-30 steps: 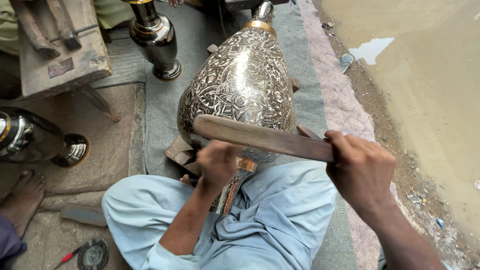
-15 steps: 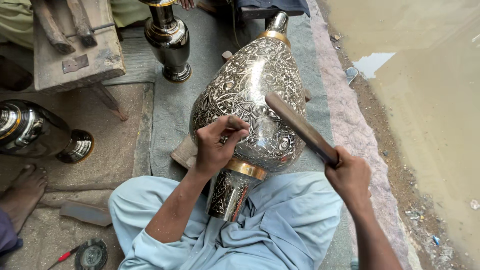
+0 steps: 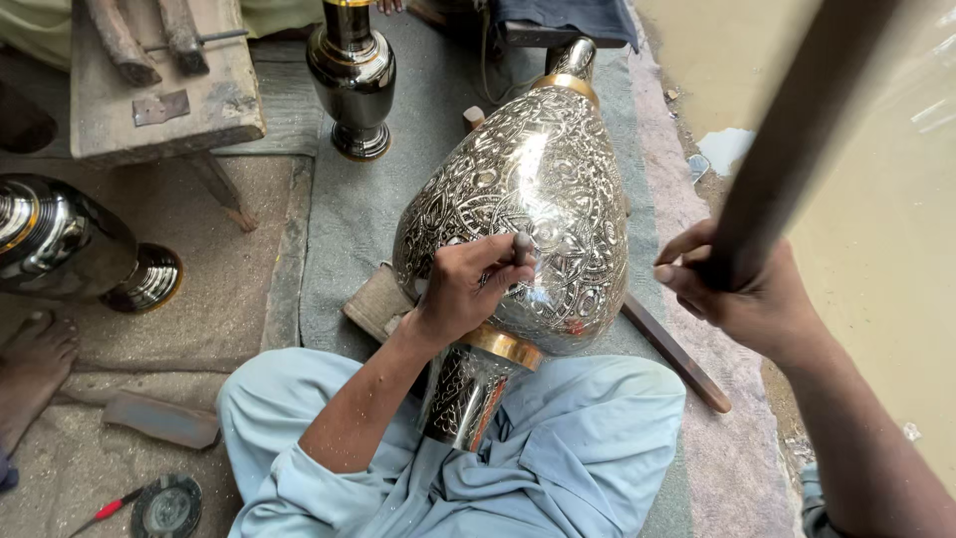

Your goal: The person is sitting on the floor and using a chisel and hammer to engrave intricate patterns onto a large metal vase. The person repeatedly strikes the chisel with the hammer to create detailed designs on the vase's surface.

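Left hand point(image 3: 463, 289) pinched a small punch point(image 3: 522, 247) against the engraved metal vase point(image 3: 528, 199) lying across the lap; right hand point(image 3: 742, 289), apart, clamped a wooden baton point(image 3: 797, 130); vase judged heavy, rigid, slippery, dent-prone, best steadied at its neck.

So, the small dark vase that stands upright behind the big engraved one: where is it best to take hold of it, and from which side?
Probably at the narrow neck of the small dark vase, coming from above. It stands upright on its flared foot, and the neck is its slimmest part, so fingers can close around it. The belly is wide, smooth and shiny, so likely slippery. The wooden bench stands close on one side.
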